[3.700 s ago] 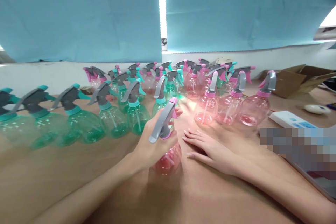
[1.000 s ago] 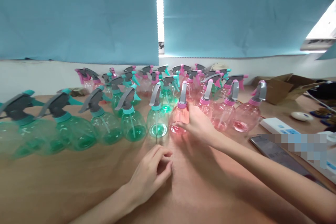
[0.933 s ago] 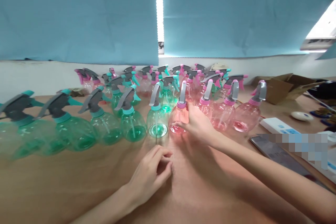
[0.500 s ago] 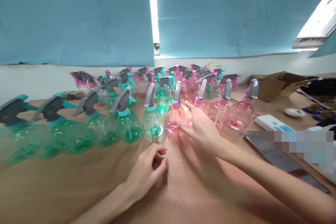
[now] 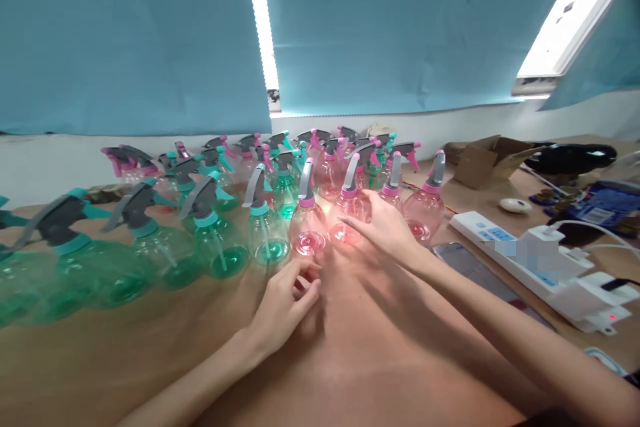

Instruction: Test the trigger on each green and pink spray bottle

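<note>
Pink and green clear spray bottles stand in a curved front row. My right hand (image 5: 385, 223) is at the right side of a pink spray bottle (image 5: 340, 232), thumb across its front and forefinger by its shoulder. The fingers are spread, and I see no firm grip. Just left of it stands another pink spray bottle (image 5: 307, 230), with a green-tinted spray bottle (image 5: 269, 233) beside that one. My left hand (image 5: 290, 300) rests loosely curled on the table in front of these, empty, thumb and fingertips apart. Every bottle in the row holds a little liquid.
More spray bottles (image 5: 330, 170) crowd behind the row. To the right lie a white power strip (image 5: 493, 233) with plugged-in adapters, a phone (image 5: 465, 263), a white mouse (image 5: 515, 205) and an open cardboard box (image 5: 483, 163). Blue blinds (image 5: 375, 27) hang behind.
My right hand has moved right, from beside one pink spray bottle to the neighbouring pink one. My left hand has hardly moved. The view has turned right, showing more of the power strip.
</note>
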### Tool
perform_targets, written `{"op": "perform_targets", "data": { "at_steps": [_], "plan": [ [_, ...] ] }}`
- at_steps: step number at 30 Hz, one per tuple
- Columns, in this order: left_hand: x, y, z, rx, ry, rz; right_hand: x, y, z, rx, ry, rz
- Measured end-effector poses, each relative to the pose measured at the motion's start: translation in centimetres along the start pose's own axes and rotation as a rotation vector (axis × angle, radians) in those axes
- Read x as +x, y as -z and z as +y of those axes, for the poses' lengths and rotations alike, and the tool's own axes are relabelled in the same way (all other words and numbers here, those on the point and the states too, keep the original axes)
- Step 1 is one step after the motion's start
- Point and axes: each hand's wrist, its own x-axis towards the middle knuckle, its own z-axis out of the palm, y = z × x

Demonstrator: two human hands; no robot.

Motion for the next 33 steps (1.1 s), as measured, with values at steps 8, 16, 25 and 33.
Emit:
{"op": "perform_targets", "data": {
  "at_steps": [8,16,25,33],
  "plan": [
    [1.3,-1.3,1.9,0.021,-0.038,0.007,2.1,-1.2,-0.9,-0.049,-0.057,-0.064],
    [1.2,-1.5,2.4,-0.055,-0.037,0.038,1.2,-0.2,-1.2,-0.091,-0.067,-0.108],
    [2.1,-0.1,4.5,-0.157,-0.013,0.166,-4.1,1.3,-1.4,-0.002,0.029,-0.129],
    [3.2,1.4,6.5,-0.182,-0.047,0.097,-9.0,1.1,-5.0,0.024,0.201,-0.200]
  ]
}}
